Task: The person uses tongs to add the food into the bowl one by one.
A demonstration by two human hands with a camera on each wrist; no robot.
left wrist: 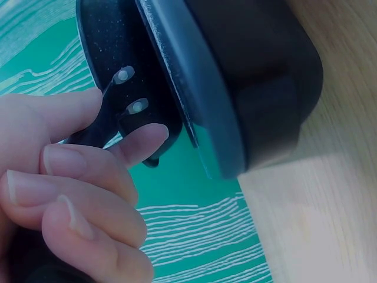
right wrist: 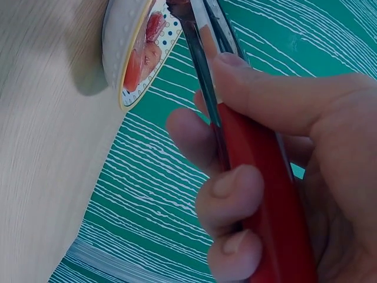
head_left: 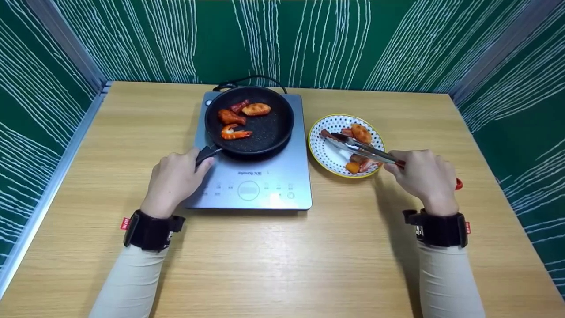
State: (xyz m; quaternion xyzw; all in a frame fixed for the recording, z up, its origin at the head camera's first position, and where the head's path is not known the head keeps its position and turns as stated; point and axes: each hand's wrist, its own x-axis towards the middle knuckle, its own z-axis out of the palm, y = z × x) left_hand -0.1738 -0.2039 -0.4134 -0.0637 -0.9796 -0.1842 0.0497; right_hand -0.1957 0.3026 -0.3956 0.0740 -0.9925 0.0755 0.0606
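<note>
My left hand (head_left: 174, 179) grips the black handle (head_left: 207, 154) of a frying pan (head_left: 269, 132) on an induction cooktop (head_left: 282, 185). In the pan lie a shrimp (head_left: 236, 132), a drumstick (head_left: 231, 117), a browned wing-shaped piece (head_left: 257, 109) and a dark red piece (head_left: 239, 106). My right hand (head_left: 423, 174) holds metal tongs (head_left: 368, 152) with red handles (right wrist: 259, 177), fingers wrapped round them. The tong tips reach over a dotted plate (head_left: 324, 152) with a yellow rim, right at a reddish-brown piece of food (head_left: 326, 133). Beside the tongs lie a golden piece (head_left: 362, 132) and an orange chunk (head_left: 352, 167).
The cooktop and plate stand side by side on a wooden table (head_left: 265, 265). A black cord (head_left: 256, 77) runs behind the pan. Green walls (head_left: 300, 39) with white lines enclose the back and sides.
</note>
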